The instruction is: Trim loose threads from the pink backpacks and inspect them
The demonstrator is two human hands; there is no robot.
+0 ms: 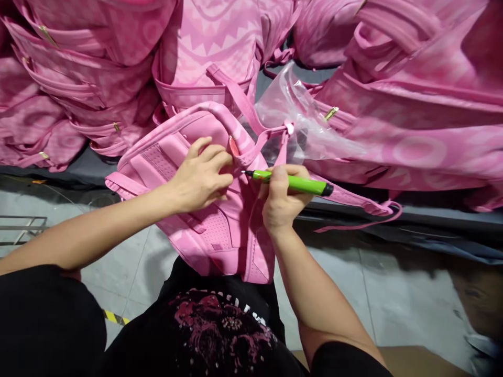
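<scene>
A pink backpack (220,262) leans against my body at the table edge, its padded back panel and shoulder straps facing up. My left hand (202,177) is closed on the backpack near its upper part, fingers curled and their tips partly hidden. In my right hand (280,204) is a green marker pen (308,185), gripped between thumb and fingers. Its thin dark tip points left, close to my left fingertips; whether it touches the fabric I cannot tell. A small red tab (234,145) shows just above on the bag. One webbing strap (346,198) trails off to the right.
Stacked pink backpacks (78,78) fill the left of the dark table (432,222). Another patterned backpack (220,47) stands behind, and a large one (412,125) lies at right. A clear plastic bag (291,112) lies between them. Grey floor tiles (121,251) show below.
</scene>
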